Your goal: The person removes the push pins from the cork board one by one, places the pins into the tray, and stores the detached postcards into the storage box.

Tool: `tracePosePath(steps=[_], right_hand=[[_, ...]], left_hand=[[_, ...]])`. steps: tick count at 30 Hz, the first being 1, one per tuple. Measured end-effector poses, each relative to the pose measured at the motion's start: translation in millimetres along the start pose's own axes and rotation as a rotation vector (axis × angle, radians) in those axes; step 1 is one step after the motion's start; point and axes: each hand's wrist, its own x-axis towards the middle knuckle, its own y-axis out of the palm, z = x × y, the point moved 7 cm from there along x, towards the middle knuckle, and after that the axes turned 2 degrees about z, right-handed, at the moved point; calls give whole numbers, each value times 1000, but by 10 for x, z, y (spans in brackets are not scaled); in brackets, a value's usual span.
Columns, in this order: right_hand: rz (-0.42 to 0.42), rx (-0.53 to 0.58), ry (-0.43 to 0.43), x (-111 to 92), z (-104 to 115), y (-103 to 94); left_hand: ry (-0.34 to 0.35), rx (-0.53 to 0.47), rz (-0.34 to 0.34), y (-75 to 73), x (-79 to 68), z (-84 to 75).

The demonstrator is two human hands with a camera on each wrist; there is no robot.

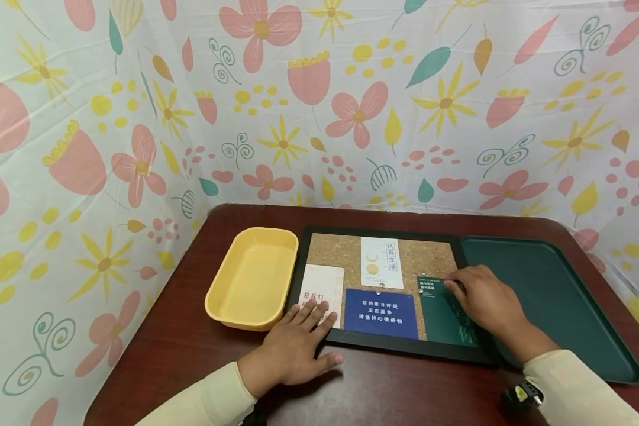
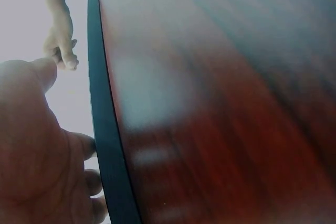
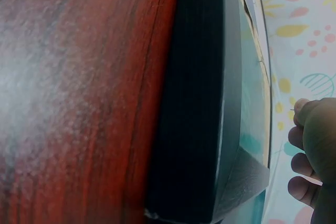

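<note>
My left hand lies with fingers spread over the lower left of a black-framed cork board, its fingertips on a white card with red writing. In the head view my right hand is at the upper right corner of a dark green card. Its thumb and forefinger pinch a pushpin; the right wrist view shows only a thin needle beyond the fingertips, the head being hidden. Part of the green card lies under this hand. Beside it are a blue card and a white moon card.
Left of the board stands a yellow plastic basin. A dark green tray lies to the right, partly behind my right forearm. All rest on a reddish-brown table, with a flowered cloth hanging behind and to the left.
</note>
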Motion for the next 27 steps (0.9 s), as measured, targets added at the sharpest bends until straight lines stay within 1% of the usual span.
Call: tracePosePath(steps=[15,27], right_hand=[[-31,-15,-14,-74,-108,-34],[-14,-17,1,-95,-150,-47]], left_hand=[[-1,-2,2,16,8,9],[3,-2,-5,8,3,3]])
